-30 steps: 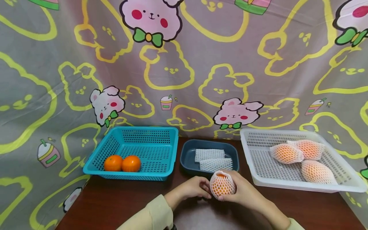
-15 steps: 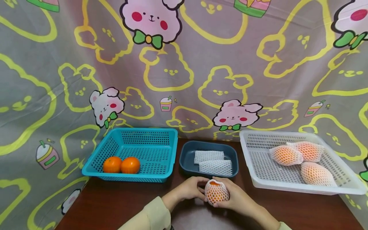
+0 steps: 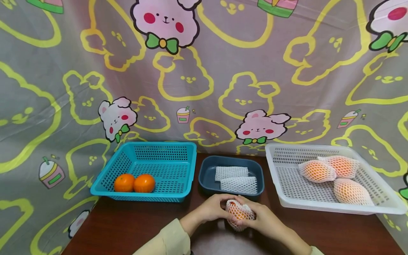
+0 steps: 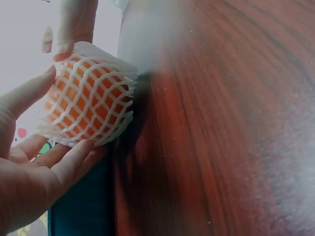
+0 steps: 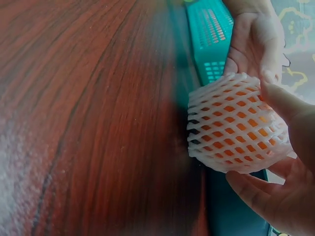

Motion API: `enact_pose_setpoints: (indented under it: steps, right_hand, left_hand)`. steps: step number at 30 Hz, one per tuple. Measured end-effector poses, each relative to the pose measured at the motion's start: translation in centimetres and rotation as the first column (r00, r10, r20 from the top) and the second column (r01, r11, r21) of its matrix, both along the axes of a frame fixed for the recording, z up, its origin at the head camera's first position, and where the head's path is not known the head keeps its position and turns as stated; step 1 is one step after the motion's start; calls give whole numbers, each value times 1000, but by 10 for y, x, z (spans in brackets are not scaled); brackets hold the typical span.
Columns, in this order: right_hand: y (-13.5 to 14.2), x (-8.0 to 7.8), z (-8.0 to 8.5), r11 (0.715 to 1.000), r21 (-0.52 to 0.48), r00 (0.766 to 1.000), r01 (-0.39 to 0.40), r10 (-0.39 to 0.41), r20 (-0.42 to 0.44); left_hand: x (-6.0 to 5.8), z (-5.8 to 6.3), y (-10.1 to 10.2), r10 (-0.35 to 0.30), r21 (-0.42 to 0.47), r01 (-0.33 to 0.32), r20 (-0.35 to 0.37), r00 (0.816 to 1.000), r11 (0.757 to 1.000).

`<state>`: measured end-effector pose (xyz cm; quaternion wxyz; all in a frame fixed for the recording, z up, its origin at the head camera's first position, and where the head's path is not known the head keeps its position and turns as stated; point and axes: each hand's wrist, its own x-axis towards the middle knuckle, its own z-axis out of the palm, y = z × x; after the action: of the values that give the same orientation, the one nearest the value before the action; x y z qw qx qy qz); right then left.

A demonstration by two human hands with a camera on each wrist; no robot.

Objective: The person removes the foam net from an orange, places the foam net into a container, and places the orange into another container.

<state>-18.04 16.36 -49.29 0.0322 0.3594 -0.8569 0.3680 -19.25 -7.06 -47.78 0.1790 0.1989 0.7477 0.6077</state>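
An orange in a white foam fruit net (image 3: 239, 215) is held between both hands just above the table, in front of the dark tray. My left hand (image 3: 211, 209) has its thumb and fingers curved round its left side; in the left wrist view the thumb (image 4: 29, 93) touches the netting near the opening. From the right, my right hand (image 3: 267, 219) grips it with thumb and fingers. In the right wrist view the net (image 5: 234, 125) covers the fruit's side. A little orange peel shows at the net's top opening in the head view.
A teal basket (image 3: 165, 194) with two bare oranges (image 3: 144, 183) stands at left. The dark blue tray (image 3: 207, 170) in the middle holds two flat foam nets (image 3: 238, 185). At right, a white basket (image 3: 322, 209) contains three netted fruits (image 3: 350, 191). A patterned cloth hangs behind.
The netted orange has shifted slightly left and tilted. My left hand, beside it one second ago, now takes hold of it too, and the right hand keeps its grip.
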Motion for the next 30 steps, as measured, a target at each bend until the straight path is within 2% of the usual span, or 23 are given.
enact_pose_setpoints:
  steps: [4,8,11,16,20,26,30]
  right_hand:
    - [2,1,4,1000,-10,1000,-9,9,17]
    - [1,1,5,1000,-16,1000,-18,18,-8]
    - [-1,0,5,999,-32,999,-24,23,-44]
    - [-2,0,6,996,-82,998,-23,18,-67]
    - [-3,0,9,993,-117,997,-27,19,-74]
    - [-5,0,14,993,-116,998,-2,-5,-61]
    - [-6,1,18,996,-83,997,23,-29,-71]
  left_hand:
    - [0,-3,0,31,-79,-40,-104,994,996]
    - [0,-5,-1,52,-171,-88,-203,978,981]
    - [0,-5,-1,54,-181,-94,-212,976,979]
    - [2,-5,-2,53,-147,-84,-201,978,986]
    - [5,-5,-1,83,-132,-111,-202,976,985]
    - [7,-5,2,130,-95,-154,-222,966,984]
    - [8,-5,3,167,-81,-194,-259,951,978]
